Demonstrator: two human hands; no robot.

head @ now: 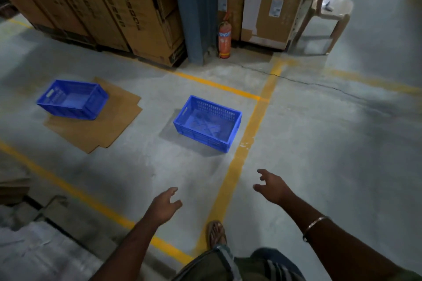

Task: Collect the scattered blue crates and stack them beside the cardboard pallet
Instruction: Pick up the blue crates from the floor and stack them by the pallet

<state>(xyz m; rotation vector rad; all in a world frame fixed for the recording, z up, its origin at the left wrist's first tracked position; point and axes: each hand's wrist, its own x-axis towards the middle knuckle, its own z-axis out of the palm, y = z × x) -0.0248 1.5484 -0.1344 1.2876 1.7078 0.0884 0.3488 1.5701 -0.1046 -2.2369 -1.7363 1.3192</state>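
Two blue plastic crates stand empty and upright on the floor. One blue crate (206,123) sits on bare concrete in the middle, just left of a yellow floor line. The other blue crate (72,99) rests on a flat cardboard sheet (109,125) at the left. My left hand (164,205) and my right hand (271,186) reach forward below the middle crate, both with loose spread fingers, holding nothing and well short of it.
Tall cardboard boxes (98,7) line the back wall beside a blue pillar (196,11) and a red fire extinguisher (225,40). A plastic chair (328,13) stands at the back right. Yellow lines (239,155) cross the floor. My sandalled foot (216,234) is below.
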